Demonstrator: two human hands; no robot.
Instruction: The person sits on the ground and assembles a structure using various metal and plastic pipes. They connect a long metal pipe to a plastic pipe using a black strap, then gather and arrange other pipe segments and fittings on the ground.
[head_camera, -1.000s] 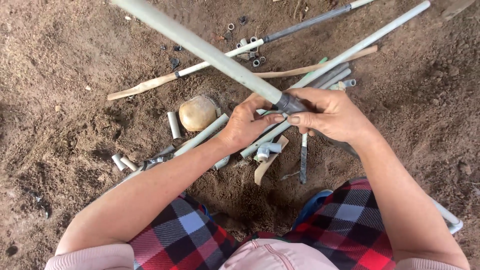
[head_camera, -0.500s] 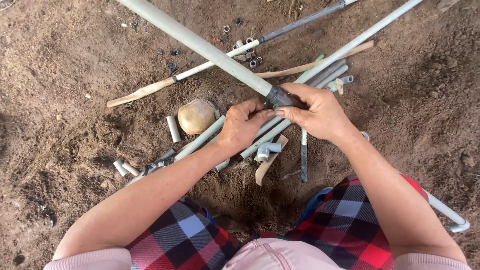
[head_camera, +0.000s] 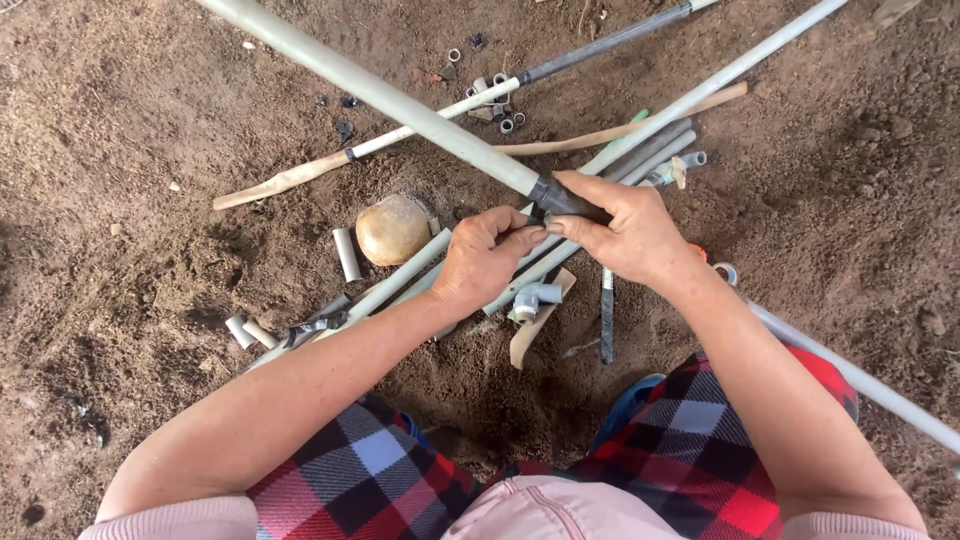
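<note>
A long pale grey pipe (head_camera: 380, 92) runs from the top left down to a dark taped joint (head_camera: 562, 198) at the centre. My right hand (head_camera: 625, 230) is closed around that joint. My left hand (head_camera: 485, 262) sits just left of it, fingertips pinched at the joint's near end, where what they pinch is too small to make out. Under both hands lie several more grey pipes (head_camera: 690, 105) crossing on the dirt.
A round tan stone (head_camera: 392, 230) lies left of my hands. Short pipe offcuts (head_camera: 346, 254) and small ring fittings (head_camera: 500, 115) are scattered on the soil. A thin pipe with a flat wooden end (head_camera: 290, 180) lies at the upper left. My knees in red checked cloth (head_camera: 700, 440) are below.
My hands and the joint stayed together with only small finger shifts; the left fingers closed in nearer the joint. The view shifted slightly.
</note>
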